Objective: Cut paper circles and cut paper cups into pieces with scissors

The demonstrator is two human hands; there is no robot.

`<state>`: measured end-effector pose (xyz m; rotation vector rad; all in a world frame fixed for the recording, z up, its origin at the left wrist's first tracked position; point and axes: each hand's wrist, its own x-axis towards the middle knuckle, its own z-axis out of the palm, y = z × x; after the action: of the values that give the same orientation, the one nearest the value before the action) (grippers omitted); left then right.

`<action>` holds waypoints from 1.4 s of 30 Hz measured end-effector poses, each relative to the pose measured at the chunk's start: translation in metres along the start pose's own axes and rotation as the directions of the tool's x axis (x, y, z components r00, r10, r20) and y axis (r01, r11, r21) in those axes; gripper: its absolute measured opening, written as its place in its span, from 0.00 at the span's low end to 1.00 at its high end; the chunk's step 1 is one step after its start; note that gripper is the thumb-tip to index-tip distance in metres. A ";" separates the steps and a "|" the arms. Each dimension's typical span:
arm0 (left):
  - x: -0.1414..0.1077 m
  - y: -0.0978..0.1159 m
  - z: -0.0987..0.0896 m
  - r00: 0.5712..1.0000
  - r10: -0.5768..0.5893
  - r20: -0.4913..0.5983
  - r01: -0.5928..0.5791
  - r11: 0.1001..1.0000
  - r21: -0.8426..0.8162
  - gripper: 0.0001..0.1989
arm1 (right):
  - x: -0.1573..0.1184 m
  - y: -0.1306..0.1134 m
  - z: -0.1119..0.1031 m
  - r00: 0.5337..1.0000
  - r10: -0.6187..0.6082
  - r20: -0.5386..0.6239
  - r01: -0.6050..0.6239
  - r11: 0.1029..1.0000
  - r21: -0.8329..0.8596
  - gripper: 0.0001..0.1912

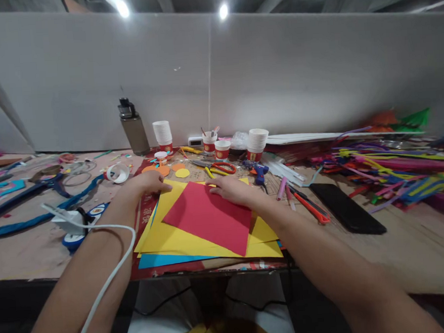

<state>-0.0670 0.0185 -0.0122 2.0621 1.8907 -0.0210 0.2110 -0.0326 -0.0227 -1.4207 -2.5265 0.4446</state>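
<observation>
A red sheet (pixel 210 218) lies askew on top of several yellow sheets (pixel 166 236), and a blue sheet (pixel 167 259) shows beneath them at the near edge. My right hand (pixel 229 188) rests on the upper right part of the red sheet, its fingers apart and nothing gripped. At the upper left corner of the yellow sheets is my left hand (pixel 152 183), with its fingers close together and their tips pointing right. Whether it pinches the paper's edge is too small to tell. Orange paper circles (pixel 163 171) and a yellow circle (pixel 182 173) lie just beyond the sheets.
Behind stand paper cup stacks (pixel 162 133) (pixel 257 141) and a bottle (pixel 135 132). Pliers (pixel 223 168), a glue gun (pixel 260 172), a red cutter (pixel 311 206), a black phone (pixel 346 207) and colourful pipe cleaners (pixel 393 167) lie rightward. A power strip (pixel 75 240) with white cable is left.
</observation>
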 end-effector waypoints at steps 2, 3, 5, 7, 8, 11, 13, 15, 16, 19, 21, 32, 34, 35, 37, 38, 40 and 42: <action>-0.003 0.006 -0.001 0.973 0.010 -0.230 -0.017 0.999 -0.028 0.16 | 0.003 -0.003 0.006 1.000 -0.014 -0.018 0.014 0.999 -0.031 0.20; -0.004 0.011 -0.001 0.939 0.038 -0.342 -0.059 0.997 -0.049 0.18 | 0.004 -0.003 0.007 0.999 -0.024 -0.039 0.022 0.999 -0.043 0.21; -0.005 0.023 0.003 0.875 0.165 -0.455 -0.238 0.965 -0.108 0.19 | 0.004 0.001 0.008 0.992 -0.049 -0.119 0.040 0.996 -0.075 0.23; -0.005 0.037 0.012 0.852 0.268 -0.451 -0.357 0.926 -0.124 0.19 | 0.002 0.006 0.008 0.976 -0.080 -0.204 0.057 0.992 -0.115 0.24; -0.005 0.045 0.019 0.848 0.317 -0.424 -0.390 0.916 -0.096 0.20 | 0.000 0.009 0.009 0.970 -0.089 -0.226 0.060 0.989 -0.133 0.24; -0.007 0.062 0.041 0.838 0.449 -0.309 -0.467 0.884 0.017 0.23 | -0.006 0.014 0.013 0.981 -0.087 -0.173 0.059 0.985 -0.161 0.27; -0.009 0.068 0.052 0.817 0.519 -0.250 -0.515 0.853 0.087 0.24 | -0.009 0.013 0.018 0.990 -0.086 -0.112 0.066 0.984 -0.166 0.29; -0.010 0.071 0.057 0.798 0.552 -0.242 -0.534 0.834 0.141 0.24 | -0.012 0.009 0.022 0.993 -0.080 -0.082 0.064 0.981 -0.181 0.33; -0.011 0.072 0.059 0.793 0.556 -0.249 -0.533 0.831 0.157 0.24 | -0.012 0.007 0.024 0.994 -0.071 -0.079 0.054 0.979 -0.194 0.34; -0.011 0.071 0.059 0.796 0.549 -0.256 -0.524 0.836 0.161 0.25 | -0.013 0.003 0.025 0.996 -0.041 -0.073 0.023 0.974 -0.227 0.39; -0.010 0.069 0.058 0.803 0.545 -0.241 -0.529 0.838 0.135 0.26 | -0.012 0.003 0.025 0.997 -0.041 -0.067 0.024 0.972 -0.232 0.41; -0.004 0.069 0.061 0.841 0.459 -0.286 -0.448 0.887 0.107 0.30 | 0.003 0.006 0.021 0.997 -0.057 -0.052 0.040 0.959 -0.280 0.47; -0.002 0.069 0.062 0.846 0.452 -0.285 -0.446 0.891 0.088 0.31 | 0.005 0.005 0.017 0.999 -0.036 -0.022 0.029 0.961 -0.277 0.48; -0.001 0.069 0.062 0.849 0.447 -0.281 -0.444 0.893 0.077 0.31 | 0.007 0.005 0.014 1.000 -0.030 -0.008 0.027 0.961 -0.274 0.48; 0.000 0.069 0.061 0.856 0.441 -0.269 -0.442 0.895 0.060 0.31 | 0.008 0.003 0.011 1.000 -0.027 0.013 0.030 0.961 -0.275 0.47; 0.001 0.068 0.061 0.859 0.440 -0.261 -0.442 0.896 0.055 0.30 | 0.009 0.003 0.010 0.999 -0.029 0.019 0.033 0.960 -0.279 0.46; 0.001 0.067 0.060 0.861 0.441 -0.251 -0.444 0.895 0.050 0.28 | 0.010 0.001 0.010 0.999 -0.031 0.025 0.037 0.957 -0.289 0.45; 0.000 0.067 0.059 0.858 0.445 -0.255 -0.447 0.893 0.053 0.26 | 0.010 0.000 0.012 0.999 -0.027 0.023 0.032 0.954 -0.298 0.45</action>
<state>0.0108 -0.0005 -0.0521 2.5523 1.4834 0.3901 0.2020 -0.0255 -0.0341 -1.4777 -2.7154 0.0707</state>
